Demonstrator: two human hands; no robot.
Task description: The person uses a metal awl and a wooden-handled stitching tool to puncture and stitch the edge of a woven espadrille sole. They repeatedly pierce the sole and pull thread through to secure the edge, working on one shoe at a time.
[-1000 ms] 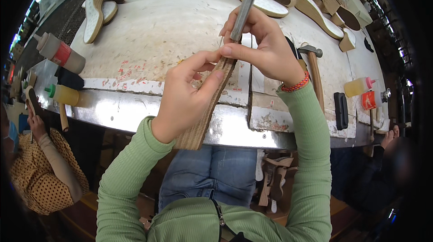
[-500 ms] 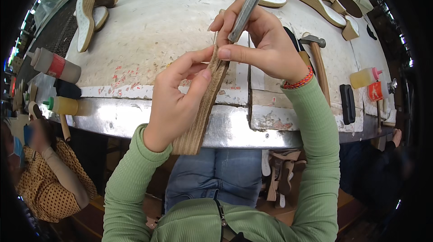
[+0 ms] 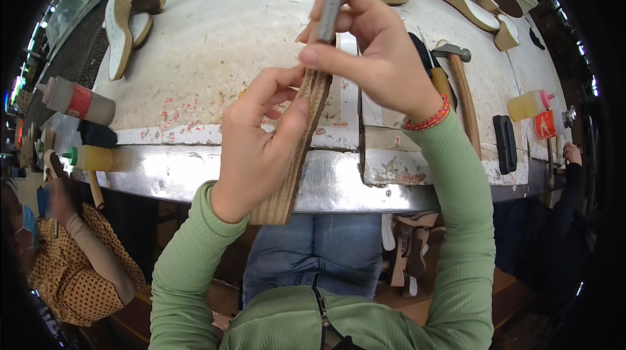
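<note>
Striped sole (image 3: 291,178); red bottle label (image 3: 80,101)

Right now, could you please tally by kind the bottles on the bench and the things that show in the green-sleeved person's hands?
Yellow bottles: 2
Grey bottle: 1
Metal-topped bottle: 1
Sole, in hand: 1
Metal rod, in hand: 1
Total: 6
</note>
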